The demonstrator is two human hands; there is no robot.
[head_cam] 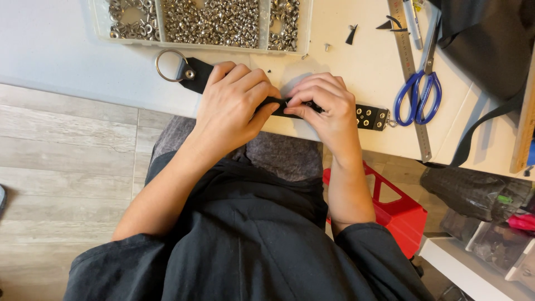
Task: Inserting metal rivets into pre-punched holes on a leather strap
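Left hand point(234, 106) and right hand point(326, 106) pinching black strap point(198, 74), pale worktable point(345, 61), grey plank floor point(61, 145)

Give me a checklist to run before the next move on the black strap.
1. Left hand on strap: ok.
2. Right hand pinching strap's middle: ok.
3. Strap flat on table: ok.
4. Ring end free, riveted: ok.
5. Studded end clear of scissors: ok, close but apart.
6. What the fingertips pinch: cannot tell, hidden.
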